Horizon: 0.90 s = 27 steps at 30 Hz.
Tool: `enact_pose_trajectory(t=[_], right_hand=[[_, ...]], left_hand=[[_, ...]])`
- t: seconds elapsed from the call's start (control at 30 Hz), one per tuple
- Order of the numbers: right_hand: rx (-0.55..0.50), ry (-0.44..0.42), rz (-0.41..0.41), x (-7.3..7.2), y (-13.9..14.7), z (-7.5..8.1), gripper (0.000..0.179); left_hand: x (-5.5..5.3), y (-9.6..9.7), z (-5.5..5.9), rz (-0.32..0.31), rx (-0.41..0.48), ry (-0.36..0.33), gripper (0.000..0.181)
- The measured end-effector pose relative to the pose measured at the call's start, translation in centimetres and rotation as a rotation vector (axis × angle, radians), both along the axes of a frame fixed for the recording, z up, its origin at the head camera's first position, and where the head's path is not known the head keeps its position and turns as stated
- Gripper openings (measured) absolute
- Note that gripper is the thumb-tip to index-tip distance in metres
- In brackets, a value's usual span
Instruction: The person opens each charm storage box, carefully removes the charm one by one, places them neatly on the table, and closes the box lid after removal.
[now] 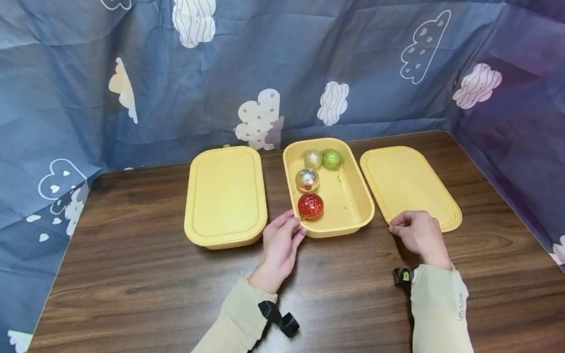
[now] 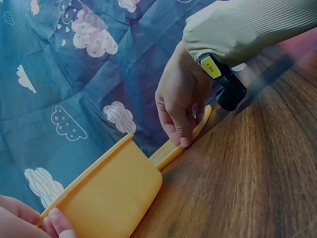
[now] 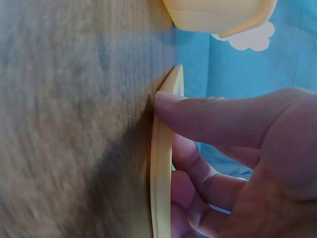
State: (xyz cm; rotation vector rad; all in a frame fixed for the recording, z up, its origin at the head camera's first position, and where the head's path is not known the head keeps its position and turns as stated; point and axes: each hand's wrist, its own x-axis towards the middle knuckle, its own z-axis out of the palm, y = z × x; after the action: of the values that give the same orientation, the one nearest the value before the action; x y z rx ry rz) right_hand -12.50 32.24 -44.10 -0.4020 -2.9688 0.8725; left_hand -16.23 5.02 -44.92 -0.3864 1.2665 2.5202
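Note:
My left hand [image 1: 277,248] grips the near-left corner of an open yellow storage box [image 1: 348,207], thumb and fingers on its rim. Inside, along the left and far sides, lie a red ornament ball [image 1: 311,206], a shiny silver-gold ball [image 1: 307,180], a pale glittery ball [image 1: 313,159] and a green ball [image 1: 332,158]. To the right, my right hand [image 1: 423,237] pinches the near-left edge of a flat yellow lid [image 1: 406,179]. In the right wrist view, the thumb is on one side of the lid's edge [image 3: 161,178], with curled fingers on the other.
Left of the open box stands a second yellow box [image 1: 225,195] with its lid on. All lie toward the back of a dark wooden table [image 1: 137,301]. A blue cloud-patterned cloth [image 1: 164,97] hangs behind the table and along its sides.

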Motion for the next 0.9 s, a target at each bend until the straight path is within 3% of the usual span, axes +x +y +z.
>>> enact_pose_trajectory(t=[0.43,0.7,0.9], right_hand=[[-0.013,-0.048,0.046,0.13,0.06,0.44,0.016],[-0.010,-0.072,0.065,0.25,-0.05,0.78,0.018],[-0.002,-0.075,0.066,0.32,0.00,0.86,0.020]], left_hand=[[0.08,0.06,-0.03,0.012,-0.011,0.004,0.035],[0.25,0.15,-0.15,0.048,-0.077,0.097,0.039],[0.19,0.14,-0.14,0.028,-0.122,0.115,0.042]])
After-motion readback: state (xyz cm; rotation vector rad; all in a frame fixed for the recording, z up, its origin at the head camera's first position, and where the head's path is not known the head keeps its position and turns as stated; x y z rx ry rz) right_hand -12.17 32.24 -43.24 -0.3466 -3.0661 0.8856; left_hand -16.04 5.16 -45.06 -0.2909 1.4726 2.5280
